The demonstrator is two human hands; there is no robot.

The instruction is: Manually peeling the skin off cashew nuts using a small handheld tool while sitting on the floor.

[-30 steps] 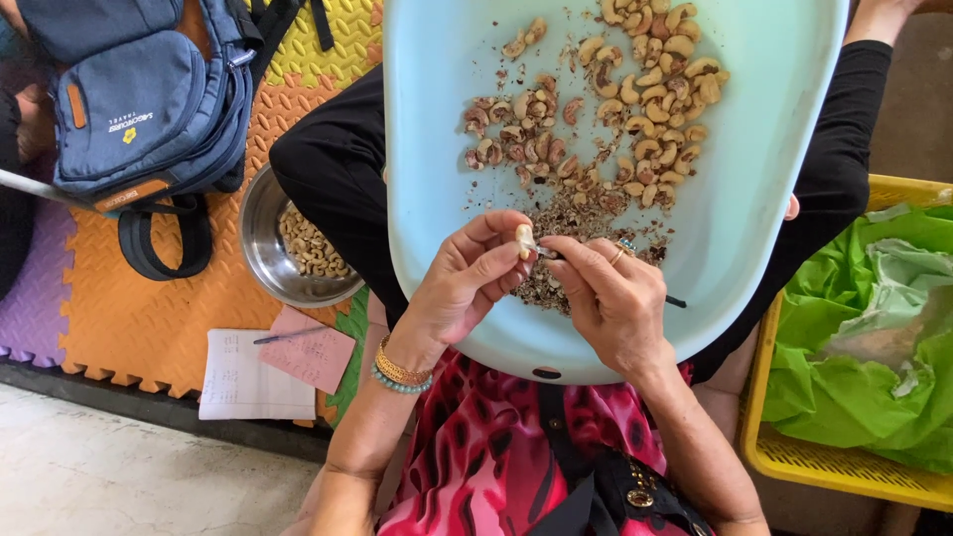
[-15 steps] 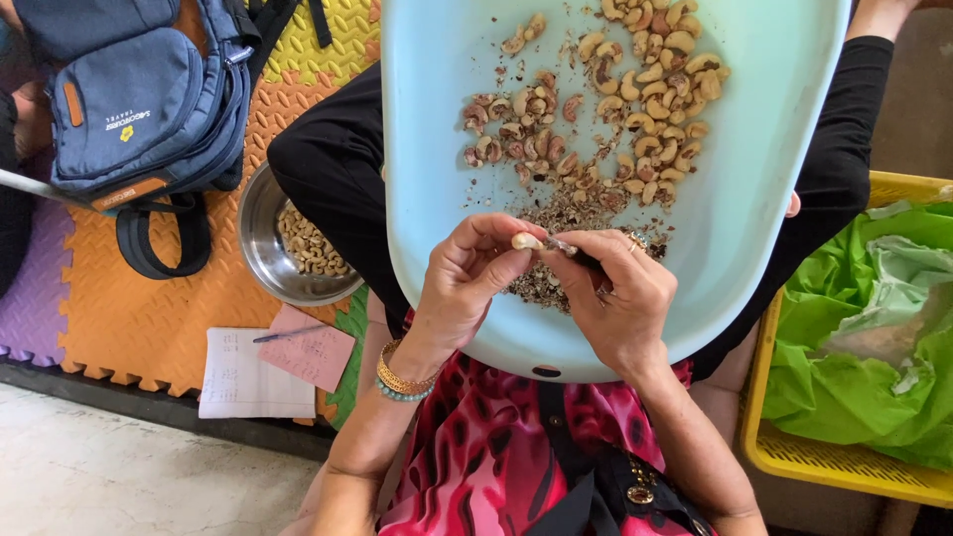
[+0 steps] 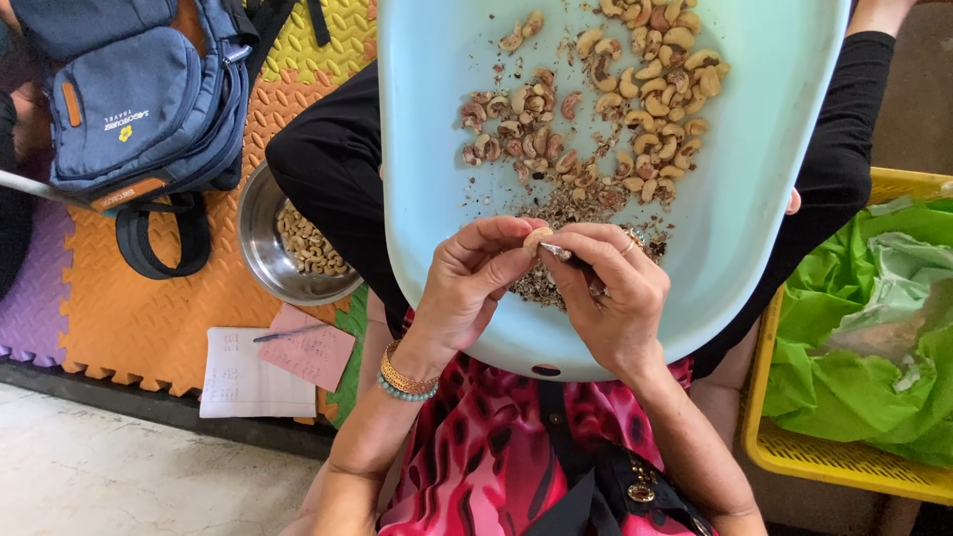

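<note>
From the head camera, the left hand (image 3: 467, 283) is curled nearly closed, thumb and fingertips pinching a pale cashew nut (image 3: 537, 238) just above the near part of a light blue plastic tray (image 3: 437, 149) that rests across the person's lap. The right hand (image 3: 615, 298) is closed around a small knife (image 3: 571, 258), its metal tip touching the nut; a ring shows on one finger. Under the two hands lies a heap of brown skin scraps (image 3: 541, 283). Farther off on the tray sit two groups of cashews: unpeeled nuts (image 3: 516, 134) with reddish skin toward the left, peeled nuts (image 3: 660, 89) toward the far right. Gold and turquoise bracelets (image 3: 402, 377) circle the left wrist. To the left of the tray, on a floor of coloured foam mats (image 3: 139, 308), stand a steel bowl (image 3: 263, 233) holding more nuts, a blue backpack (image 3: 139, 99), and a paper notepad (image 3: 248, 377). At right, a yellow crate (image 3: 794, 462) holds crumpled green plastic sheet (image 3: 864, 337).
</note>
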